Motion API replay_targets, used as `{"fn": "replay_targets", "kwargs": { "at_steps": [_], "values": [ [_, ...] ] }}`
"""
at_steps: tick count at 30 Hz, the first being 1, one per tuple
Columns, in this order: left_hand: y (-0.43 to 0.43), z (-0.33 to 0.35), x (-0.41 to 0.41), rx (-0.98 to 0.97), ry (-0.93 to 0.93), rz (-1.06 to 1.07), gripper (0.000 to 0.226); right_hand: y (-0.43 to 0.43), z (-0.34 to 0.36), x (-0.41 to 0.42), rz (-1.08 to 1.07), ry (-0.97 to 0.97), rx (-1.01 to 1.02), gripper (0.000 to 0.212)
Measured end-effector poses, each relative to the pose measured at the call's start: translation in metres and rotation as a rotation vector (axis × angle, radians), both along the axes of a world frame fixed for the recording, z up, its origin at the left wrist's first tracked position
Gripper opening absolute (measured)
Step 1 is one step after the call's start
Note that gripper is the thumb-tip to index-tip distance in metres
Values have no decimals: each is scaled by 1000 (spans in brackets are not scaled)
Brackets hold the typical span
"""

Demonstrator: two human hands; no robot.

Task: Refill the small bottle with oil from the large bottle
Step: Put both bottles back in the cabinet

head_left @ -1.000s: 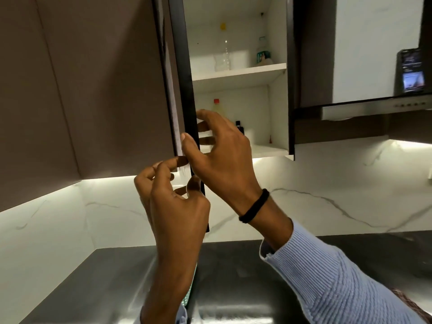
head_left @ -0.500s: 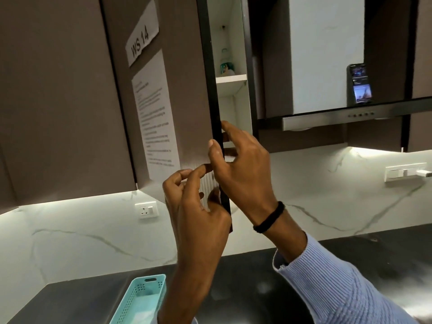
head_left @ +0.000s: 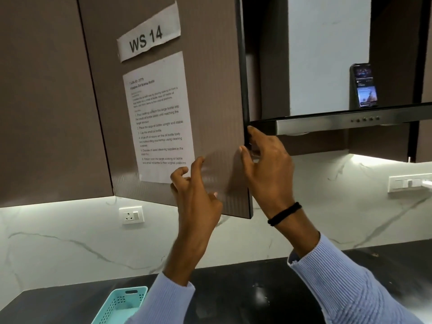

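Right hand [head_left: 268, 169] grip: fingers wrapped round the free edge of the cabinet door [head_left: 210, 101], thumb on its face, 12 o'clock in view. Left hand [head_left: 194, 197] grip holds nothing: fingers loosely bent, tips at the door face, 5 o'clock of the instruction sheet [head_left: 161, 118]. Teal basket [head_left: 131, 291] on worktop [head_left: 257, 300], 7 o'clock. Can't tell where the oil bottles are.

1. Two hands: the left hand [head_left: 194, 197] and the right hand [head_left: 266, 169].
2. One cabinet door [head_left: 210, 101], with two papers on it: a "WS 14" label [head_left: 149, 35] and a printed sheet [head_left: 161, 118].
3. One phone [head_left: 364, 85].
4. One range hood [head_left: 327, 123] with four buttons [head_left: 364, 119].
5. One turquoise basket [head_left: 117, 305] on the surface [head_left: 233, 295].
6. One black wristband [head_left: 284, 213].
7. Two wall plates: a socket [head_left: 131, 215] and a switch plate [head_left: 409, 182].
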State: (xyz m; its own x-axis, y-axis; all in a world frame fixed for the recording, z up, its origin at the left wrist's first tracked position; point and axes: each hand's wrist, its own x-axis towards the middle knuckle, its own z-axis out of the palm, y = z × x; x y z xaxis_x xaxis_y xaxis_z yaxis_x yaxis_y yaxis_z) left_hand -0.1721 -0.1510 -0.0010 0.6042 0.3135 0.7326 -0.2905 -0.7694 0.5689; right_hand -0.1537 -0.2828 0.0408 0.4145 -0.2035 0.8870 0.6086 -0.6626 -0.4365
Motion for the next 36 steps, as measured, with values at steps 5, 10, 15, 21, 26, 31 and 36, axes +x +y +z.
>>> {"fn": "replay_targets", "kwargs": {
  "at_steps": [5,10,15,21,26,31,36],
  "values": [
    [8,4,54,92,53,98,98,-12,-21,42,-105,58,-119,70],
    [18,6,103,188,65,175,116,-13,-34,80,-154,93,-194,80],
    [21,10,141,262,97,219,123,-8,-29,122,-146,139,-195,72],
    [14,12,171,352,124,348,123,-5,-19,167,-183,260,-265,47],
    [8,11,191,316,110,385,121,5,-14,189,-44,329,38,74],
    [4,7,203,308,95,400,117,6,-8,204,-102,346,-174,58],
    [3,8,210,297,114,400,118,3,-16,210,-173,304,-282,67]
  ]
}}
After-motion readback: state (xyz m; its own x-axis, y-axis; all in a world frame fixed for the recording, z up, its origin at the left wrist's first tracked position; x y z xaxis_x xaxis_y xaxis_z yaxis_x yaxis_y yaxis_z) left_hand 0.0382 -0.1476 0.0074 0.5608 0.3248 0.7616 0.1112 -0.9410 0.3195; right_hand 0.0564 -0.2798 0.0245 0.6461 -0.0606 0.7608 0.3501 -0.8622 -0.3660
